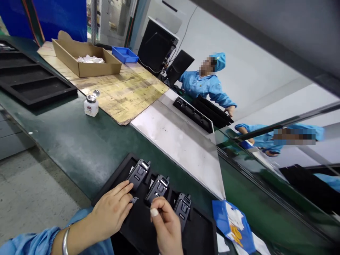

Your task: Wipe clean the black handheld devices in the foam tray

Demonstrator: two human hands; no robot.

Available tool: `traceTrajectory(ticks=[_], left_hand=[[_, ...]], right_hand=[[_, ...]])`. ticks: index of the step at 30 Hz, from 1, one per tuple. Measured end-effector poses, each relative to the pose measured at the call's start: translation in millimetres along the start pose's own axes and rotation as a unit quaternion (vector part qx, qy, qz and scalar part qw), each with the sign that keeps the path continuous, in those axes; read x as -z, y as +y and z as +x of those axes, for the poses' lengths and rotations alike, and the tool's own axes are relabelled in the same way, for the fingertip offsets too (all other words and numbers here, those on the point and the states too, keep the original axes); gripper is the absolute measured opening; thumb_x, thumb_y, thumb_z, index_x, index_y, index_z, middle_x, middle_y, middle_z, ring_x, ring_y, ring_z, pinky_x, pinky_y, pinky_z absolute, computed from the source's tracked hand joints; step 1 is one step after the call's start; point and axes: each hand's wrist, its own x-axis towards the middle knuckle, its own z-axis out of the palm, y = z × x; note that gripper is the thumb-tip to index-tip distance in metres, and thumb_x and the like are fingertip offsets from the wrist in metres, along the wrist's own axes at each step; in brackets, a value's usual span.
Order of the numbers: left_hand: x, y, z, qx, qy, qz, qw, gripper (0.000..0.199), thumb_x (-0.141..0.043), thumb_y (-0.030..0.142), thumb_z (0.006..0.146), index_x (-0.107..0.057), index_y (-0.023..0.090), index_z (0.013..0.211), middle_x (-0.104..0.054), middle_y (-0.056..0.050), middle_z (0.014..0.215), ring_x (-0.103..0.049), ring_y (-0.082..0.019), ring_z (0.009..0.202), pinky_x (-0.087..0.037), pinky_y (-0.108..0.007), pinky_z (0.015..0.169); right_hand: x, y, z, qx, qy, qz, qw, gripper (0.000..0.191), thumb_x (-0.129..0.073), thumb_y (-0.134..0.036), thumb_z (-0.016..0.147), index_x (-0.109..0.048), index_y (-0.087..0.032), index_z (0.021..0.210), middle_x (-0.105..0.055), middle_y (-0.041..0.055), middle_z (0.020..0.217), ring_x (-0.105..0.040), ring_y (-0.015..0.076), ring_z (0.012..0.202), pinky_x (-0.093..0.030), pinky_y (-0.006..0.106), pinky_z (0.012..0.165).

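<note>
Three black handheld radios with short antenna stubs lie in a black foam tray (198,230): a left one (138,173), a middle one (157,188) and a right one (182,209). My left hand (113,209) has its fingertips against the left radio's lower end. A small crumpled grey scrap (134,200) sticks out at its fingers, which look closed on it. My right hand (168,226) is held over the tray between the middle and right radios, thumb and forefinger pinched together. Something white covers the thumb tip; whatever the pinch holds is too small to make out.
A white bottle (91,107) with its metal lid up stands on the green table (106,141). Farther back are a cardboard box (99,71), a blue bin (124,55) and black trays (39,81). A blue bag (223,216) lies at right. Two co-workers sit across.
</note>
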Motion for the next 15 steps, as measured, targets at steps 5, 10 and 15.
traceTrajectory(ticks=[5,10,15], left_hand=[[14.2,2,0,0.019,-0.035,-0.148,0.988,0.038,-0.063,0.045,0.091,-0.059,0.021,0.12,-0.058,-0.01,0.137,-0.043,-0.028,0.136,-0.049,-0.045,0.106],[14.2,17,1,0.048,-0.033,-0.241,0.969,0.016,-0.05,0.028,0.1,-0.065,0.025,0.105,-0.065,-0.006,0.126,-0.052,-0.02,0.124,-0.049,-0.038,0.105],[14.4,32,4,0.03,-0.051,-0.29,0.955,0.024,-0.044,0.024,0.101,-0.068,0.024,0.098,-0.066,-0.007,0.123,-0.056,-0.019,0.118,-0.049,-0.035,0.102]], right_hand=[[-35,10,-11,0.006,0.003,0.029,1.0,0.017,-0.053,-0.032,0.096,-0.058,-0.021,0.084,-0.053,-0.0006,0.08,-0.051,0.0128,0.071,-0.043,0.024,0.066],[-43,14,-20,0.018,0.015,0.052,0.998,0.017,-0.053,-0.03,0.096,-0.06,-0.021,0.084,-0.056,-0.0003,0.081,-0.054,0.0124,0.073,-0.043,0.023,0.066],[-34,20,-34,-0.007,0.077,0.105,0.992,0.009,-0.064,-0.028,0.09,-0.063,-0.023,0.096,-0.055,-0.0014,0.083,-0.052,0.0103,0.069,-0.046,0.022,0.063]])
